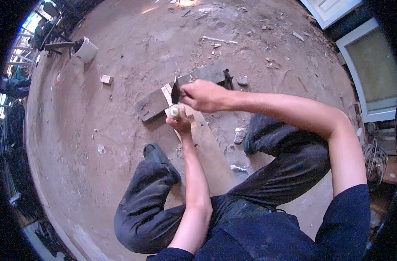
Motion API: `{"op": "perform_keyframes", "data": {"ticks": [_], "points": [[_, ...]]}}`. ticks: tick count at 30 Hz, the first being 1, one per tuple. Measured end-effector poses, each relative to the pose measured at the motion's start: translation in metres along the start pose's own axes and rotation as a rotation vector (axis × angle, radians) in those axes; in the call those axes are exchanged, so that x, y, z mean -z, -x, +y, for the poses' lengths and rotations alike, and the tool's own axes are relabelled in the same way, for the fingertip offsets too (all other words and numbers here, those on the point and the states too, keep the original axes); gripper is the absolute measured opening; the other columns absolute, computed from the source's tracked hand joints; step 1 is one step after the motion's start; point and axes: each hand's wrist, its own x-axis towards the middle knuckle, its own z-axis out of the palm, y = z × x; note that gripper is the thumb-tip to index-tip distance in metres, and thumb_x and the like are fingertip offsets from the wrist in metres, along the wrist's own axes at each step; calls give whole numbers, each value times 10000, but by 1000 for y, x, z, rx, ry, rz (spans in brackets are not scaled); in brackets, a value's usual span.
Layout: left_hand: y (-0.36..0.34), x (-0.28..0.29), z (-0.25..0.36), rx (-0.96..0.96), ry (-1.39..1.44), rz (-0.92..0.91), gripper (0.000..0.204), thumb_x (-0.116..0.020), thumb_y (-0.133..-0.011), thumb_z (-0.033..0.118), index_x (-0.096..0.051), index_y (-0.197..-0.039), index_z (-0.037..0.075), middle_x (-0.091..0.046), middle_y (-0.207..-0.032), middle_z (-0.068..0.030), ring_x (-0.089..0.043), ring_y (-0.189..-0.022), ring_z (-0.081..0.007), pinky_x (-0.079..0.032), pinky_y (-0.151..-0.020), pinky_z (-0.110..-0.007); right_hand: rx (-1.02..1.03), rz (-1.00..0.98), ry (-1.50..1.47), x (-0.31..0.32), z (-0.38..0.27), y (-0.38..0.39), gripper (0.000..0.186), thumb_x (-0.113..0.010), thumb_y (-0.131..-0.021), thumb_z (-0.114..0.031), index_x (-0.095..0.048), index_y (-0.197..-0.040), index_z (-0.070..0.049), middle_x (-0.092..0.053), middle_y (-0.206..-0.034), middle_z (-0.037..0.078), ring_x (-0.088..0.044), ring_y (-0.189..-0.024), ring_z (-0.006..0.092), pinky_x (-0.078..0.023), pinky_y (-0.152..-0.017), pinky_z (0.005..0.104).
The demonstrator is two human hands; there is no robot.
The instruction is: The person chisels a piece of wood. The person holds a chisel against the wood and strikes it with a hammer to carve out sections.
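Note:
A hammer (175, 90) with a dark head is gripped in my closed right hand (206, 95). Its head hangs just above and beside a chisel (176, 113), of which only the pale rounded handle shows. My left hand (179, 125) is closed round that handle; the blade is hidden below. Under my hands lies a light wooden plank (212, 158), running from between my legs to a darker board (152, 104) set crosswise on the ground. A narrow pale strip of wood (167, 93) shows across the dark board.
A black tool (228, 79) stands against the dark board's right end. Stones (240, 135) and wood scraps lie about on the dirt floor. Farther left are a small wood block (106, 79) and a white bucket (85, 51). White framed panels (372, 71) lean at the right.

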Motion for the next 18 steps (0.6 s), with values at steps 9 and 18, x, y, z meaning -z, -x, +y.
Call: {"op": "perform_keyframes", "data": {"ticks": [9,18], "points": [[-25,37,9,467,802,125,276,-497,-815,80,-290,-651,160,-244,-512,74,-198,-382,-42,-151,-344,-221,40,8,-99,17,-5,13,255,-567,-895,-244,-618,-928,3,-627,-762,241,-620,-740,396,-464,-647,444],[1,7,15,332,307,156,135,-543,-752,18,-452,-675,83,-400,-551,48,-366,-432,-66,-287,-394,-219,143,-32,82,9,-11,19,229,-590,-861,-245,-608,-975,-47,-622,-705,216,-615,-681,402,-460,-616,491]]}}
